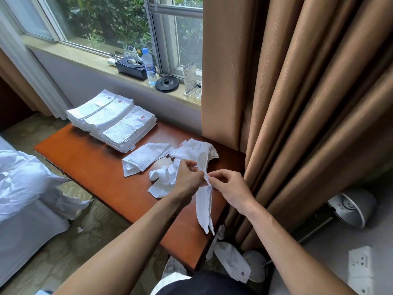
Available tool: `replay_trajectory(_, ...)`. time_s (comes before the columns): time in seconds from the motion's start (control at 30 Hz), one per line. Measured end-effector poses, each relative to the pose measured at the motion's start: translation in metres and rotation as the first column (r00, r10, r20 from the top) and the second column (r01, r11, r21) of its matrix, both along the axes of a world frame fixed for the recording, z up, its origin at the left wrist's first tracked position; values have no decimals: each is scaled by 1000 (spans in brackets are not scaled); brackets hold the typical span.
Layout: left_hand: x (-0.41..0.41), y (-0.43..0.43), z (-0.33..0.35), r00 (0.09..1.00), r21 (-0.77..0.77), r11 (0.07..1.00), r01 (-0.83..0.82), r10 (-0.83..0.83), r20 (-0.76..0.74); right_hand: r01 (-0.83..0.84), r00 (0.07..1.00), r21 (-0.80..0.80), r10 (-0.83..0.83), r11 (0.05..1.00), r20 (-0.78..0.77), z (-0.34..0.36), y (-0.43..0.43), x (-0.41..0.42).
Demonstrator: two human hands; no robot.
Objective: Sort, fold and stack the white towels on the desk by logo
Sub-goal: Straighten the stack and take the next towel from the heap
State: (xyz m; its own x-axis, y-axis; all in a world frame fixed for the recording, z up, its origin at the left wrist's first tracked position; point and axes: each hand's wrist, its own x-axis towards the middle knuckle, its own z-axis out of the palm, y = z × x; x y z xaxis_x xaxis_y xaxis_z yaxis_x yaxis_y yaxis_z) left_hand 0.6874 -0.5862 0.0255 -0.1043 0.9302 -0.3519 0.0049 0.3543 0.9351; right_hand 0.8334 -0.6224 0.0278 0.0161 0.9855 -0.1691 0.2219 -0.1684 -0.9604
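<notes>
Along the left stands a bed point(25, 188) with rumpled white bedding. On the far left corner of the tabletop point(95, 167) sit the folded stacks point(112, 118), three piles of white towels side by side. The two nearer piles show a red logo on top and the farthest a darker one. Behind them on the windowsill is a water bottle point(148, 67).

Towards the middle of the tabletop lies a half-folded towel point(144, 159), apart from the stacks. Just right of it, by the far right edge, is a crumpled heap point(191, 152) of white towels with a red logo showing.

Over the near right edge the left hand point(188, 177) and the right hand point(227, 186) meet. The fingers point(189, 163) of both are pinched on the top of a hanging towel point(205, 209), which droops in a narrow strip past the tabletop's edge.

Below, on the floor, lies a fallen towel point(231, 260) with a dark logo. Brown curtains point(297, 103) fill the right, and a lamp point(350, 207) lies at their foot.
</notes>
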Motion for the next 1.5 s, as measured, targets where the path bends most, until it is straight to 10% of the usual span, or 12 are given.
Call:
replay_trajectory(0.83, -105, -15, 10, 986, 65, 985, -163, 161, 37, -295, 947, 138, 271, 945, 173, 16, 19, -89)
replay_trajectory(0.97, -137, -9, 5, 966, 61, 996, -70, 83, -244, -331, 931, 141, 298, 933, 212, 21, 31, -111)
replay_trajectory(1.1, -190, -6, -10, 727, 124, 970, 209, -70, -683, -379, 917, 159, 348, 912, 194, 23, 43, -145)
replay_trajectory(1.27, -254, 9, -14, 497, 117, 958, 261, -29, -867, -425, 895, 180, 383, 887, 228, 22, 62, -191)
replay_trajectory(1.5, -351, 32, -10, 684, 212, 961, 180, 32, -729, -365, 925, 186, 332, 912, 186, 16, 105, -266)
